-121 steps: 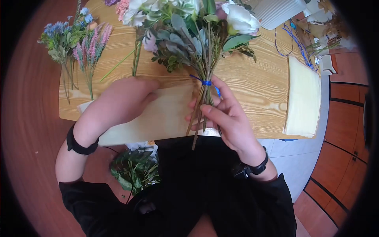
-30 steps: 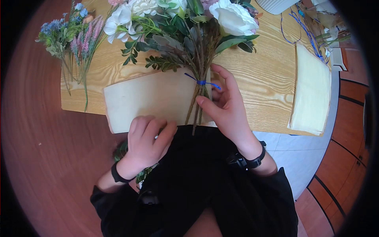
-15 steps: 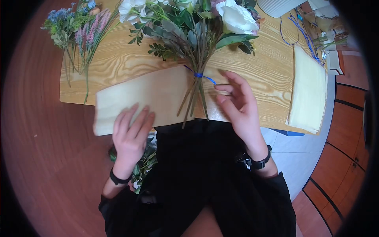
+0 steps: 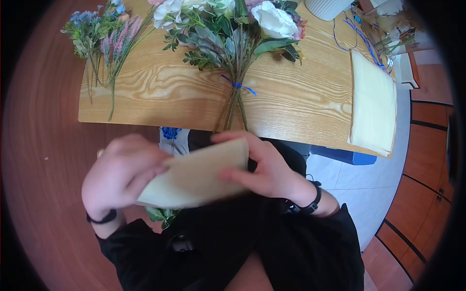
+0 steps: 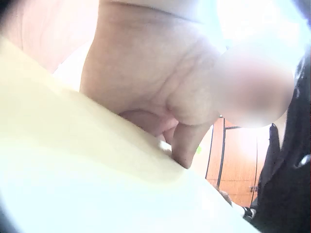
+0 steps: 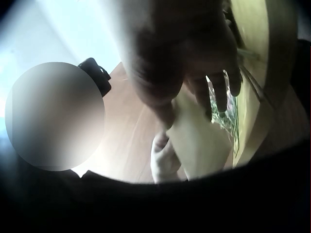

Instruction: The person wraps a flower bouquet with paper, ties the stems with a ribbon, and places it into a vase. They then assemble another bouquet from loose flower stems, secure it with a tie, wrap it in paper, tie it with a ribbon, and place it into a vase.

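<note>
Head view: cream rectangular paper-like sheet [image 4: 201, 167] held off the wood-grain tabletop's [image 4: 301, 97] near edge

Left hand [image 4: 119, 169] has one end pinched, right hand [image 4: 267, 169] grips the other. White-flowered bouquet [image 4: 213, 43] with blue tie [image 4: 237, 85] just lies beyond.

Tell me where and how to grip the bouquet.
Take the bouquet by its stems at the blue tie, probably best from the table's near side: they narrow to a bundle there, their ends point that way, and the blooms spread away.
</note>
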`<action>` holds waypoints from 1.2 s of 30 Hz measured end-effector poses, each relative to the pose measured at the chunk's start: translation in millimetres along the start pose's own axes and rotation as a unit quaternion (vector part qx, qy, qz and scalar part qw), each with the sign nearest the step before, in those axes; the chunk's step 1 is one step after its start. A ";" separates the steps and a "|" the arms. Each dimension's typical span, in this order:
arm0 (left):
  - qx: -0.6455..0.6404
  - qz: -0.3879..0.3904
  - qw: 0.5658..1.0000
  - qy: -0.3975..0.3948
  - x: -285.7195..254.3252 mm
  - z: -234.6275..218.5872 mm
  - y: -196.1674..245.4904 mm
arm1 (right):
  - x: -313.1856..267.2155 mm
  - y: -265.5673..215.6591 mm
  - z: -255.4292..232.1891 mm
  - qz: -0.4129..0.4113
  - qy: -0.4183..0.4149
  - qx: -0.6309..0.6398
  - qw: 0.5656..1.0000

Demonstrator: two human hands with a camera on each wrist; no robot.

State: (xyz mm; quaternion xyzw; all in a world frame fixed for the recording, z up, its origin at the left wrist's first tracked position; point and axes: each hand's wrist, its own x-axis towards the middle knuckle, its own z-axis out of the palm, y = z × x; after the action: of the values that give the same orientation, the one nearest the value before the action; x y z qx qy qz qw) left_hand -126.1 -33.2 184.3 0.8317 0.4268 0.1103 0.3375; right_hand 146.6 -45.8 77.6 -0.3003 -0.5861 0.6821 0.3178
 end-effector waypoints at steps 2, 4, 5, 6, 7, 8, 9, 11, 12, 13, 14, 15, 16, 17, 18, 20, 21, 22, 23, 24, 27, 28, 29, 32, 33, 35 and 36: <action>0.002 -0.005 1.000 0.013 20.0 3.6 -13.3 | -0.7 5.0 0.9 0.061 0.034 0.056 0.996; 0.071 -0.033 0.995 0.065 43.3 6.9 -16.0 | 5.9 2.8 -2.9 0.056 0.161 0.043 0.984; 0.073 -0.032 0.995 0.063 51.2 9.6 -17.3 | 10.9 6.3 -6.0 0.054 0.163 0.044 0.984; 0.109 -0.024 0.988 0.106 58.8 13.0 -18.9 | 17.1 12.8 -10.2 0.042 0.198 0.047 0.978; 0.144 -0.015 0.979 0.147 65.1 15.2 -22.0 | 23.9 17.1 -13.2 0.031 0.235 0.051 0.970; 0.160 -0.022 0.977 0.137 69.3 16.3 -26.9 | 31.8 18.1 -13.9 -0.009 0.275 -0.036 0.961; 0.160 -0.020 0.978 0.132 74.2 19.0 -31.0 | 36.5 23.2 -19.0 -0.008 0.279 -0.033 0.960; 0.259 0.014 0.953 0.154 84.0 24.1 -40.3 | 44.6 36.0 -27.1 0.031 0.253 -0.105 0.961; 0.264 -0.024 0.957 0.118 85.9 25.9 -46.4 | 46.9 36.3 -28.1 0.034 0.252 -0.103 0.962; 0.263 -0.028 0.958 0.116 87.5 30.1 -50.9 | 49.6 35.2 -28.0 0.032 0.265 -0.089 0.960; 0.284 -0.009 0.945 0.159 90.5 34.8 -54.6 | 53.0 34.6 -28.5 0.029 0.277 -0.076 0.957; 0.305 0.011 0.930 0.202 94.7 39.6 -57.1 | 55.2 35.5 -30.8 0.032 0.276 -0.074 0.958; 0.303 0.008 0.932 0.200 97.1 46.3 -55.2 | 55.5 36.9 -33.4 0.058 0.270 -0.076 0.958; 0.328 -0.003 0.916 0.229 97.9 55.4 -49.5 | 55.6 38.3 -36.0 0.084 0.265 -0.079 0.957; 0.353 -0.014 0.899 0.257 97.2 64.4 -44.4 | 56.7 37.6 -37.9 0.088 0.264 -0.078 0.957; 0.247 -0.022 0.941 0.229 82.2 87.0 -36.3 | 58.3 32.9 -37.6 0.083 0.254 -0.118 0.956; 0.141 -0.027 0.968 0.206 79.2 96.1 -34.8 | 60.5 31.9 -37.5 0.086 0.254 -0.116 0.956; 0.139 -0.030 0.969 0.203 83.3 104.6 -32.1 | 61.7 31.2 -37.0 0.073 0.257 -0.129 0.955; 0.132 -0.031 0.970 0.202 89.7 113.8 -27.8 | 63.2 30.9 -37.3 0.059 0.259 -0.144 0.953; 0.127 -0.032 0.970 0.203 94.4 121.5 -25.6 | 64.8 31.5 -39.2 0.061 0.257 -0.142 0.954; 0.117 -0.055 0.972 0.195 95.0 138.3 -28.3 | 66.9 27.3 -46.5 0.024 0.229 -0.240 0.943; 0.115 -0.058 0.972 0.195 94.3 139.4 -27.7 | 67.4 19.5 -49.7 0.049 0.226 -0.234 0.944; 0.123 -0.071 0.970 0.195 93.4 140.3 -26.6 | 68.0 15.7 -51.4 0.074 0.221 -0.227 0.946; 0.138 -0.098 0.966 0.195 94.9 145.6 -25.1 | 76.2 28.8 -55.3 0.026 0.300 -0.100 0.948; 0.146 -0.108 0.965 0.191 95.4 148.7 -24.3 | 77.2 28.5 -56.1 0.028 0.298 -0.100 0.949; 0.148 -0.115 0.964 0.186 97.0 156.2 -25.3 | 79.4 26.1 -58.5 0.094 0.220 -0.115 0.964; 0.152 -0.120 0.964 0.181 97.0 159.8 -26.3 | 80.2 28.0 -59.1 0.096 0.221 -0.114 0.964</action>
State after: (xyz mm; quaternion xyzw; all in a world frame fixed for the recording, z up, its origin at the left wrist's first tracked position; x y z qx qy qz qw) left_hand -8.1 -21.1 37.4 0.7819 0.5894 0.1515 0.1354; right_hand 141.1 50.1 39.1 -0.5332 -0.5436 0.5543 0.3360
